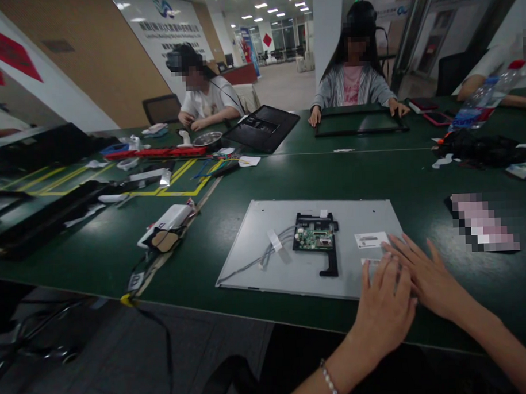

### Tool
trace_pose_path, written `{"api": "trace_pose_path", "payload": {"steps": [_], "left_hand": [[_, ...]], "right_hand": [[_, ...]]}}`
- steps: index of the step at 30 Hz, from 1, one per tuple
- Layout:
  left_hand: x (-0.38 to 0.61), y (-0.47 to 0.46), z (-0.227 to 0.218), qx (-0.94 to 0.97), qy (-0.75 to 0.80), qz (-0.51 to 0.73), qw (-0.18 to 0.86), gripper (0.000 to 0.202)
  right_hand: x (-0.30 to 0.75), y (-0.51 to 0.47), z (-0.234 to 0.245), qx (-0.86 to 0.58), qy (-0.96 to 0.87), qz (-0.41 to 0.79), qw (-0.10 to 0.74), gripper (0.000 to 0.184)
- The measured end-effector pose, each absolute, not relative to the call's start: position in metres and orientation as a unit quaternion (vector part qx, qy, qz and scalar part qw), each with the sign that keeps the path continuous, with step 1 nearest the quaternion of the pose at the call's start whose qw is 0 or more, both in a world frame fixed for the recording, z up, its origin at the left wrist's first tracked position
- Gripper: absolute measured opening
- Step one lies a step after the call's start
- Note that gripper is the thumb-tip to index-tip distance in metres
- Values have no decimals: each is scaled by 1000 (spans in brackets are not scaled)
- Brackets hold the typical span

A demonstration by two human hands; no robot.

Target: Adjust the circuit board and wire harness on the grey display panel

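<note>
A flat grey metal display panel (247, 238) lies on the green table in front of me. A black plastic bracket (329, 265) with a green circuit board (310, 238) sits on its middle, and grey cables (252, 262) run left from it under clear tape. My left hand (385, 299), with a beaded bracelet, rests over the panel's right part, fingers stretched and slightly bent near a lower white label (370, 261). Partly beneath and beside it, my right hand (430, 277) lies with fingers spread, touching near the upper white label (370, 240). Neither shows an object held; the left fingertips partly overlap the right hand.
A white power pack (169, 226) lies left with its cable over the table edge. A phone (483, 222) lies right. Farther back are a black plastic cover (264, 128), a red strip (158, 153) and bottles (479, 106). Two people sit opposite, one touching a black frame (362, 130).
</note>
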State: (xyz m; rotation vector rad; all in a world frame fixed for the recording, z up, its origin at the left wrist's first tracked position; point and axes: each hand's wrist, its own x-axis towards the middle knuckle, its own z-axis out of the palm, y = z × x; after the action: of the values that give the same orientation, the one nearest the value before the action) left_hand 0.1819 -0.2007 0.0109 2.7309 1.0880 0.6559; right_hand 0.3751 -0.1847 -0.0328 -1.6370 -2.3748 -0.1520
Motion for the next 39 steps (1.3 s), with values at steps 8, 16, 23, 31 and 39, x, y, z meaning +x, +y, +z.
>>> {"api": "trace_pose_path", "payload": {"steps": [8,16,23,31,39], "left_hand": [[173,-200,16,898,332,277,87,50],[170,-199,14,869,347,327,128,54],[168,-199,17,829,348,395,187,58],[131,-197,26,804,410,406,142,53],[32,-128,36,781,551,294,-6,43]], "right_hand": [[323,-164,-38,-552,-815,-78,160,67],[277,-141,-49,-563,-795,-90,206,55],[244,-122,-33,-556,-820,-52,124,55],[235,-111,-10,-531,-845,10,65,55],[223,-111,16,-539,-837,67,66,55]]}}
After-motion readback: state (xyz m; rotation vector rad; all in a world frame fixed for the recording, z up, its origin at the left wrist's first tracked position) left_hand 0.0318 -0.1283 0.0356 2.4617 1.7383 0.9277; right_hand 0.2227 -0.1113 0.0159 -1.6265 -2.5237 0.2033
